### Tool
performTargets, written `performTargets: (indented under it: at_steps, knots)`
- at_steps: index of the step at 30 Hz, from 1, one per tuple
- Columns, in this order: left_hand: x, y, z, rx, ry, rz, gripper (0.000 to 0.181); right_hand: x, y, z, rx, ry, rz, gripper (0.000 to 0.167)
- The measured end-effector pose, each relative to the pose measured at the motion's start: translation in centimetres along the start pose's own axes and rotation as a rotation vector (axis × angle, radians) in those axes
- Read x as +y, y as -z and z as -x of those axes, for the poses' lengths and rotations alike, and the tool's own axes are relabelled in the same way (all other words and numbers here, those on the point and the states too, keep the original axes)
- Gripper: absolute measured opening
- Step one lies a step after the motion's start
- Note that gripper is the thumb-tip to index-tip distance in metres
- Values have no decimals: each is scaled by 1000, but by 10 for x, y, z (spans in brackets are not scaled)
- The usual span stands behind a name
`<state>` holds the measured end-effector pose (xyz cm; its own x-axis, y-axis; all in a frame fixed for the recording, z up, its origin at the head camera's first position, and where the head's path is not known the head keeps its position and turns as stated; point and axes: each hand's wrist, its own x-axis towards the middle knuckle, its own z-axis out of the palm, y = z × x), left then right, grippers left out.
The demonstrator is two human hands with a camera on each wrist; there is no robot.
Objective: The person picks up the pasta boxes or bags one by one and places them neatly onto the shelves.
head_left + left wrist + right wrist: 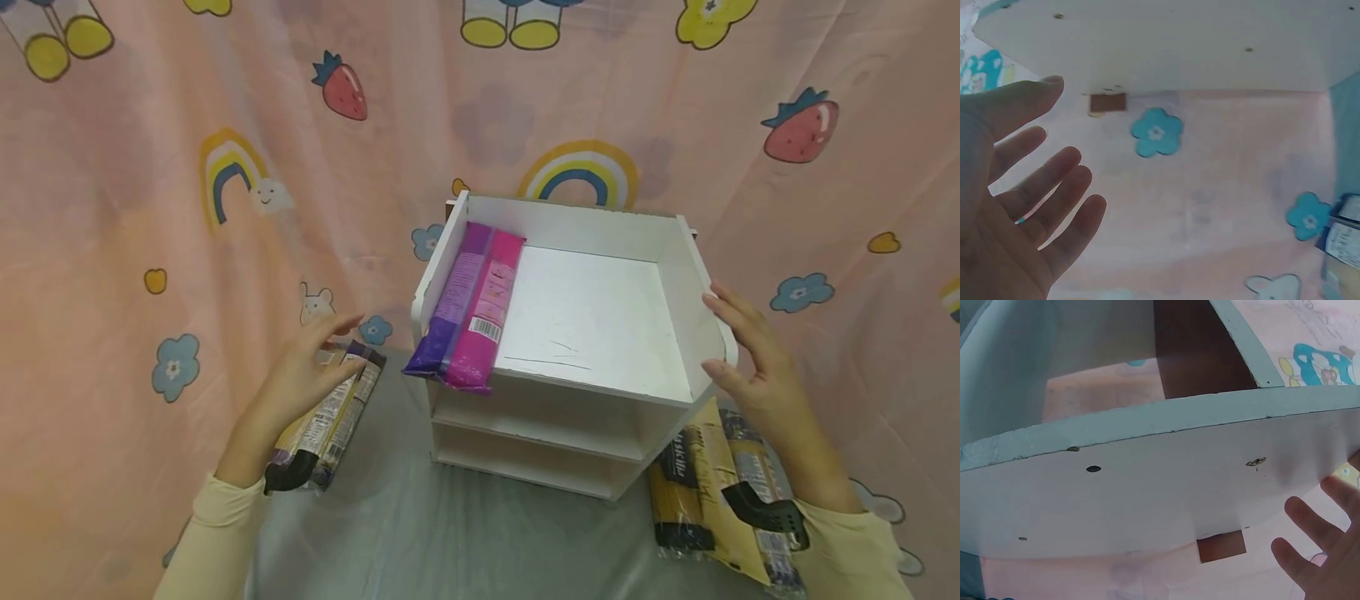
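A small white shelf unit [592,325] stands in the middle of the head view, with a purple and pink packet [480,308] lying along the left of its top tray. My right hand [765,383] is at the unit's right side panel, fingers spread; in the right wrist view the hand [1329,544] is beside the panel [1147,494], and whether it touches is unclear. My left hand [300,375] hangs apart from the unit's left side, above some packets [348,417], fingers spread and holding nothing. The left wrist view shows this hand [1035,194] below the white panel [1179,50].
Several yellow and dark packets [712,492] lie right of the unit, partly under my right forearm. A grey-green cloth [360,533] covers the surface. Behind hangs a pink curtain [420,108] printed with rainbows, strawberries and flowers.
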<state>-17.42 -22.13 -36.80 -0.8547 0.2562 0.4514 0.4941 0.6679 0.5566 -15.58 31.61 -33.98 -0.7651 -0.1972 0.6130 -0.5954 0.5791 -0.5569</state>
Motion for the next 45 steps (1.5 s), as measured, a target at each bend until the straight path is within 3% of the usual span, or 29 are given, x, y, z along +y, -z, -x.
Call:
performTargets:
  at_steps: [10,16,23,28,32,35,45]
  knots:
    - [-60,-20,13,-33,63,-37,62,1,0,-1,6,25,6,63]
    - [-97,-37,30,-94,164,-47,62,0,-1,-1,3,25,5,62]
    - [-131,-55,53,-126,243,-150,69,5,-3,0,12,41,-10,61]
    - [-144,-62,68,-153,306,-157,75,5,-4,0,26,40,-21,60]
    - [-151,-68,79,-218,376,-205,78,3,-3,0,15,43,8,61]
    - [-155,-73,86,-253,392,-226,81,1,-3,1,14,24,11,62]
    - [-157,-86,93,-251,448,-259,88,1,-3,1,20,14,16,62]
